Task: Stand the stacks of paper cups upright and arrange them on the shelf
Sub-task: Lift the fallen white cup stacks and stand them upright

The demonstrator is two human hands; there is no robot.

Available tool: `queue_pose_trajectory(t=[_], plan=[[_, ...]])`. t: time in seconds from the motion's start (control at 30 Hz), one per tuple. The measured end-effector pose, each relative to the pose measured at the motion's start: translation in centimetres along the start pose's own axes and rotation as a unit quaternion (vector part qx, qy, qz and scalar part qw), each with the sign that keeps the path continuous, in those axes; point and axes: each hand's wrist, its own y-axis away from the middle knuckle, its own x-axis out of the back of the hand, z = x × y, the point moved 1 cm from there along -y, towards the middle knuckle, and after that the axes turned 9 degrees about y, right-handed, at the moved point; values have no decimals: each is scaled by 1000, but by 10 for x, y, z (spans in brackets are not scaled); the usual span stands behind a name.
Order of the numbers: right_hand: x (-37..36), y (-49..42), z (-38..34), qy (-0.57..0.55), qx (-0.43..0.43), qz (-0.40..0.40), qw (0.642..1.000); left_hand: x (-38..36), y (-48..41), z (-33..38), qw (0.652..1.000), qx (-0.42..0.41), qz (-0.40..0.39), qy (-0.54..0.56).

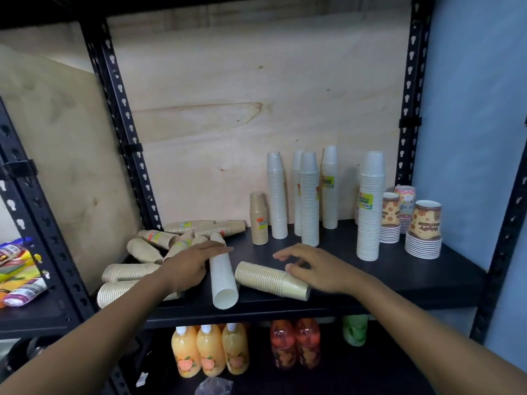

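- Lying at 6 o'clock on the black shelf [399,269]: a white cup stack [223,276] and a tan cup stack [271,279].
- Left hand [189,263] rests flat, fingers loose, on the white one; right hand [319,269] hovers unclenched over the tan one.
- Upright stacks [309,201] at 1 o'clock carry yellow-green labels (writing unreadable).
- Juice bottles [209,352] stand below.

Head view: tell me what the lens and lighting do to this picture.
Head view: the wide lens bows the rack posts outward; light falls evenly on the plywood back, while the bottles on the lower shelf sit in shadow; the right hand shows slight blur at its fingers; the white stacks stay fairly sharp, their label text unreadable.
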Motion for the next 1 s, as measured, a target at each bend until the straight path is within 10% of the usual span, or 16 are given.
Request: queue_pose_trajectory(t=[0.33, 1.0], plan=[[-19, 9, -3, 86, 3, -67, 994, -12, 11, 4, 1000, -1, -6, -19], [-28, 8, 3, -7, -38, 12, 999, -13, -44, 39, 957, 285, 59, 14]])
